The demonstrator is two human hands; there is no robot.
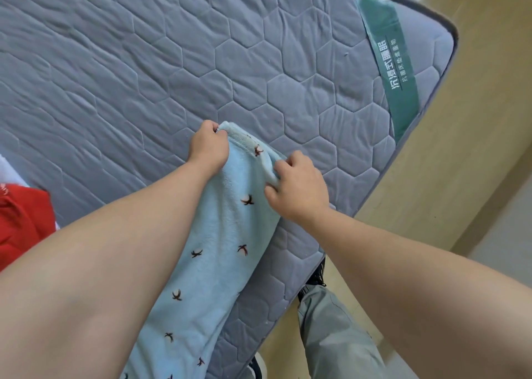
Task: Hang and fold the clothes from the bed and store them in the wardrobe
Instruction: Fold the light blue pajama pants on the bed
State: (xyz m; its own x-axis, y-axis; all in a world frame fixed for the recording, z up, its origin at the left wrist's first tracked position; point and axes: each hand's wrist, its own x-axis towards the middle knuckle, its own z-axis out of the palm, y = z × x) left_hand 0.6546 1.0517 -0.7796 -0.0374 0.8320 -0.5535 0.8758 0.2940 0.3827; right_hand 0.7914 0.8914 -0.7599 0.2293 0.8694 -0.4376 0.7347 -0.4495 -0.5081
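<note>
We hold the pale blue fleece garment [224, 234] by its far end, our left hand [208, 145] curled round one corner and our right hand [299, 188] pinching the opposite edge between thumb and fingers, so the fabric lies in a long strip near the edge of the mattress [201, 62]. We judge this two-cornered hold serves to pull the cloth flat for folding. A red garment [23, 223] lies at the left, well apart from our hands.
</note>
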